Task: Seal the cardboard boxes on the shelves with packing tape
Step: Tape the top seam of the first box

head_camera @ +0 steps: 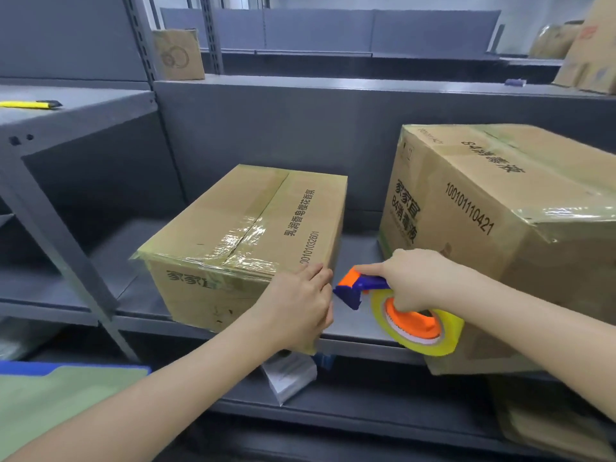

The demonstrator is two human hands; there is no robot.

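Observation:
A small cardboard box [240,225] sits on the grey shelf [360,325], its top seam covered by clear tape. My left hand [300,305] lies flat against the box's near right corner, fingers together, pressing the side. My right hand [416,278] grips a blue and orange tape dispenser [363,285] with a yellow tape roll [420,331], held just right of that corner, its blade end close to my left hand. A larger taped cardboard box [500,208] stands at the right on the same shelf, behind my right arm.
A yellow utility knife [30,104] lies on the upper left shelf. More cardboard boxes [178,55] stand on higher shelves at the back and right. A white packet [288,375] lies on the lower shelf, and a green and blue folder [60,395] is at bottom left.

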